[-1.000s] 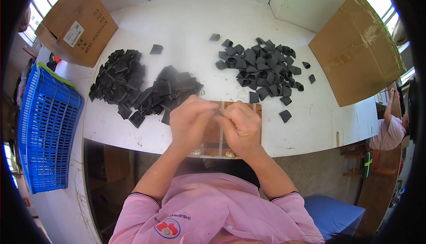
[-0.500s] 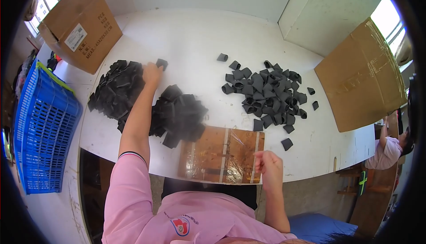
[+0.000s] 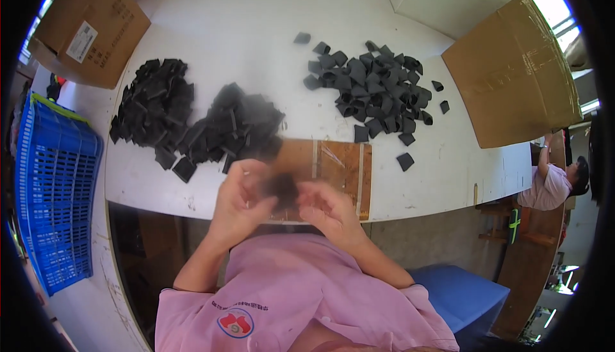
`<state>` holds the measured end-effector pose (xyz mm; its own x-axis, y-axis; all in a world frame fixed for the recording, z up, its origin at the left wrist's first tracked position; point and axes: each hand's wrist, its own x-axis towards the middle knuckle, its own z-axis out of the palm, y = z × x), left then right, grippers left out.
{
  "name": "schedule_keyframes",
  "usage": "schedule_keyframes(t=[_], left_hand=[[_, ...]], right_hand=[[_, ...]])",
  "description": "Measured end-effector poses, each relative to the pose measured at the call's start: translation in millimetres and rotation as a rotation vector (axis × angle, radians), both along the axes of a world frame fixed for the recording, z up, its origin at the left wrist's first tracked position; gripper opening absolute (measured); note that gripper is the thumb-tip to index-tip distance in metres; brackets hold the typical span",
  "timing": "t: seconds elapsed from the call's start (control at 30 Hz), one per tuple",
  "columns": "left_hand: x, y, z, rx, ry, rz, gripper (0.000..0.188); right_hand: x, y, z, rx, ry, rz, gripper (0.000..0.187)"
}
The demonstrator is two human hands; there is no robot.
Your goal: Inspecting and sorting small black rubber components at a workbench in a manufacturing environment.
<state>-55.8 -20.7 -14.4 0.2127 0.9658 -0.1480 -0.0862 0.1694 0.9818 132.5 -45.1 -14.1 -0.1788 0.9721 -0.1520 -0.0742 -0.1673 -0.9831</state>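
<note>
A small, flat black piece (image 3: 280,190), blurred by motion and perhaps fabric or foam, is between my two hands above the front edge of the table. My left hand (image 3: 240,201) grips its left side with thumb and fingers. At its right edge, my right hand (image 3: 330,214) has curled fingertips closed against it. Beneath lies a brown board (image 3: 343,172) with strips of clear tape. Flat black pieces are heaped in two piles, a left pile (image 3: 154,105) and a nearer pile (image 3: 234,124). Farther right sits a pile of dark, tube-shaped pieces (image 3: 375,89), opened into loops.
Cardboard boxes stand at the left (image 3: 96,32) and right (image 3: 512,80) of the white table (image 3: 243,25). A blue plastic basket (image 3: 57,198) is at far left. Below right is a blue surface (image 3: 458,294). Another person (image 3: 551,182) is at the right edge.
My left hand has come back from the left pile to the board with a black piece. My right hand has moved left to meet it. The view has shifted slightly.
</note>
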Motion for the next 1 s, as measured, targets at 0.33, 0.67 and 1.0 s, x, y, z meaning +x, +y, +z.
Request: schedule_keyframes(t=[0.33, 0.67, 1.0], left_hand=[[29, -38, 20, -0.257, -0.486, -0.049, 0.028], [49, -34, 17, -0.009, -0.069, 0.123, 0.005], [73, -37, 7, 0.514, 0.348, 0.395, 0.003]], right_hand=[[13, 1, 15, -0.359, 0.579, 0.001, 0.012], [8, -6, 26, 0.6, -0.708, -0.385, 0.025], [5, -7, 23, 0.903, -0.815, -0.226, 0.009]])
